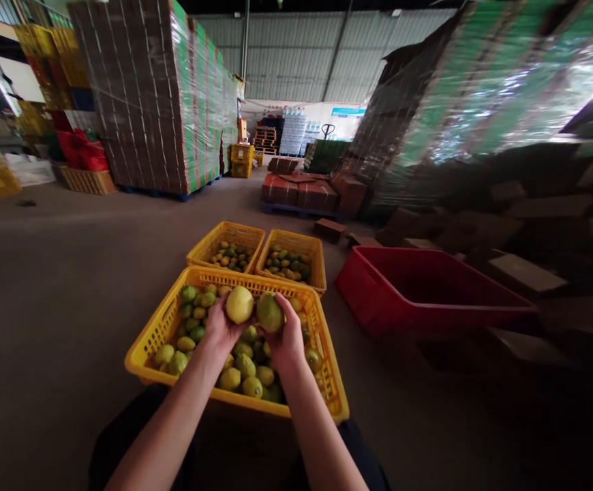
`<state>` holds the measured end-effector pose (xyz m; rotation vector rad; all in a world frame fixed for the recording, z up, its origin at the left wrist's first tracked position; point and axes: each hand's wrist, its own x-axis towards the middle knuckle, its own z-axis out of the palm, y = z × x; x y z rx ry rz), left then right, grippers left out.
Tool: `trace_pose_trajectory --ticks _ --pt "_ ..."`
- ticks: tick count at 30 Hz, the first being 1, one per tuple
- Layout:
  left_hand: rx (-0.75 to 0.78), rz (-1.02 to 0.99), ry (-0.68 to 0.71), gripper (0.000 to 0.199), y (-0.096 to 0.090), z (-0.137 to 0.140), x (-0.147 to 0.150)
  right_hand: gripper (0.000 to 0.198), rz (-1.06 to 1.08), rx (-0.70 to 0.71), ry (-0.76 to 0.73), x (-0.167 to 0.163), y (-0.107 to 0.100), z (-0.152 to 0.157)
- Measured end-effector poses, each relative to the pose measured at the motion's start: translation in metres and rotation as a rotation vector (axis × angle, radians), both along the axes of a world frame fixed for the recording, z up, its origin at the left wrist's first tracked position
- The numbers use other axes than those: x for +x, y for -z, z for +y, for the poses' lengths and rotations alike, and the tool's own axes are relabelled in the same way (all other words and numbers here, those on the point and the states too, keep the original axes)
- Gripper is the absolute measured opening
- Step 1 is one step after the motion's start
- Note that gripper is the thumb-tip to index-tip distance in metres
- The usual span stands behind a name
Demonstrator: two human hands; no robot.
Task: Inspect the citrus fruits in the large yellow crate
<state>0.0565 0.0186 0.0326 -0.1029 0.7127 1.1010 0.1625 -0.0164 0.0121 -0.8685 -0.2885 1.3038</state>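
My left hand (221, 329) is closed around a yellow lemon (239, 305). Beside it, my right hand (287, 337) grips a greener lemon (270, 314). The two fruits are held up side by side, with a small gap between them, above a large yellow plastic crate (161, 334). Many green and yellow lemons (245, 365) lie in that crate below my hands. My forearms and hands hide part of the fruit. Some fingers are out of sight behind the lemons.
Two smaller yellow crates (202, 249) with lemons stand just beyond the large one. A red plastic tub (378, 300) is at the right, near loose cardboard boxes (526, 273). Wrapped pallet stacks (133, 95) rise on both sides. Flat bundled cartons (296, 191) lie on a pallet ahead.
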Motion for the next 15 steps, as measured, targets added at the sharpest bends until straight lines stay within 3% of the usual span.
trace_pose_trajectory --ticks 3,6,10,15 --pt "-0.060 -0.083 0.020 0.026 0.005 0.002 -0.001 0.018 0.101 -0.147 0.048 0.002 -0.012 0.000" --pt "-0.020 -0.039 -0.025 0.019 0.006 0.000 -0.001 0.011 0.186 -0.232 0.107 0.002 -0.018 0.000" --pt "0.049 0.022 -0.073 0.007 0.002 -0.001 -0.001 0.020 0.240 -0.367 0.098 -0.001 -0.014 -0.001" --pt "-0.035 -0.091 -0.010 0.028 0.005 0.001 -0.002 0.021 0.209 -0.306 0.032 -0.004 -0.015 -0.002"
